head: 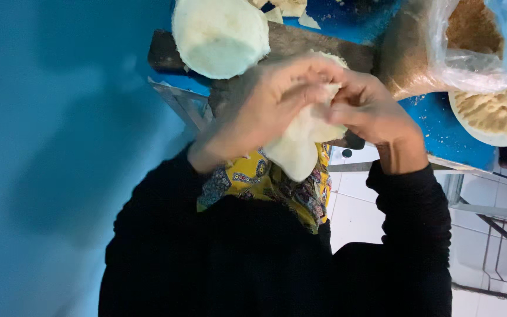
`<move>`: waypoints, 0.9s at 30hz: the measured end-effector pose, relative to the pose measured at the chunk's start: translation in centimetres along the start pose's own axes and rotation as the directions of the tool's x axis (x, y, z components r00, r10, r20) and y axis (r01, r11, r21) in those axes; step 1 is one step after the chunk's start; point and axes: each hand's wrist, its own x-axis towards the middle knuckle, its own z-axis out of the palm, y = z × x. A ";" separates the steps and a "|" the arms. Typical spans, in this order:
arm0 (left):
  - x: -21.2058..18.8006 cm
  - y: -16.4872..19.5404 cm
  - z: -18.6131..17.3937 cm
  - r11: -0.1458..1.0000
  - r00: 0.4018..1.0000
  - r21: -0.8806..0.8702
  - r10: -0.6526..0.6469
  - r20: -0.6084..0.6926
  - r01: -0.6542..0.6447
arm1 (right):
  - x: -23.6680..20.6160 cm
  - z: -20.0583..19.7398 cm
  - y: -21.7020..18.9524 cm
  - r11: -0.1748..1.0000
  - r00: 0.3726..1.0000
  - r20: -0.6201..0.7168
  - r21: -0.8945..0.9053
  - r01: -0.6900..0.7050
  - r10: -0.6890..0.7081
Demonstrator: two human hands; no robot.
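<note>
Blue surface (435, 120) far side, dark wooden board (300, 41) on it, white tiled floor near right. Left hand (259, 108) and right hand (368, 108) both pinch thin pale floppy dough sheet (300, 141), held over lap above yellow patterned cloth (253, 179). Risk: soft sheet stretches, tears at pinch, or sagging lower flap slips to floor. Stack of round pale dough discs (221, 35) far left, smooth, matte. Crumbly tan filling in white bowl (491, 111) and clear plastic bag (476, 53) far right.
</note>
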 end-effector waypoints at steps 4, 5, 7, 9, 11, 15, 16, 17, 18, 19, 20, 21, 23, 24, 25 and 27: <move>2.0 -1.9 -1.5 0.977 0.974 -0.161 0.163 0.158 -0.138 | -0.8 -1.6 -0.2 0.931 0.971 -0.237 -0.360 -0.061 -0.028; 2.5 -2.4 -1.7 0.994 0.981 -0.012 0.112 0.158 -0.112 | -0.8 -2.2 -0.4 0.883 0.964 -0.257 -0.465 -0.063 -0.067; 3.6 -2.8 -1.8 0.960 0.991 0.276 0.012 0.135 -0.049 | -0.9 -3.7 -1.2 0.752 0.947 -0.285 -0.654 -0.080 -0.147; 4.9 -2.7 -1.5 0.870 0.966 0.431 0.259 0.010 -0.238 | -1.1 -4.6 -2.2 0.629 0.886 -0.141 -0.753 0.194 -0.442; 5.4 -2.3 -1.0 0.754 0.900 0.557 0.435 -0.029 -0.347 | -1.6 -4.7 -3.2 0.451 0.798 -0.031 -0.838 0.308 -0.602; 2.0 -2.1 -0.1 0.663 0.890 0.655 0.454 0.034 -0.363 | -3.4 -0.9 -2.2 0.331 0.825 -0.178 -0.944 0.011 -0.536; 1.1 -3.0 0.8 0.656 0.903 0.668 0.425 0.055 -0.350 | -3.6 -0.9 -0.9 0.342 0.839 -0.265 -0.934 -0.102 -0.475; -0.4 -3.3 1.1 0.667 0.931 0.676 0.357 0.079 -0.313 | -3.3 0.0 0.0 0.271 0.857 -0.159 -0.962 -0.024 -0.490; -1.7 -4.1 1.5 0.677 0.954 0.683 0.283 0.102 -0.275 | -3.4 0.6 0.8 0.202 0.868 -0.054 -0.978 0.054 -0.494; -2.9 -4.8 1.7 0.681 0.952 0.679 0.292 0.093 -0.276 | -3.7 0.9 1.4 0.246 0.873 -0.084 -0.968 0.043 -0.481; -3.9 -5.4 1.9 0.683 0.950 0.676 0.302 0.084 -0.277 | -4.0 1.2 1.9 0.289 0.877 -0.112 -0.957 0.032 -0.467; -4.5 -6.1 2.2 0.683 0.946 0.675 0.314 0.074 -0.280 | -4.2 1.2 2.2 0.329 0.880 -0.136 -0.944 0.024 -0.454; -5.3 -6.8 2.5 0.649 0.948 0.711 0.308 0.083 -0.272 | -4.7 1.3 2.4 0.303 0.870 -0.130 -0.953 0.024 -0.475; -5.6 -7.0 2.6 0.632 0.948 0.725 0.306 0.089 -0.272 | -4.9 1.4 2.4 0.290 0.864 -0.130 -0.957 0.019 -0.486; -5.8 -7.1 2.7 0.640 0.950 0.718 0.298 0.096 -0.273 | -5.0 1.6 2.4 0.269 0.864 -0.112 -0.963 0.028 -0.490; -6.1 -7.0 2.8 0.658 0.956 0.705 0.275 0.105 -0.267 | -5.2 2.0 2.4 0.231 0.867 -0.072 -0.972 0.051 -0.494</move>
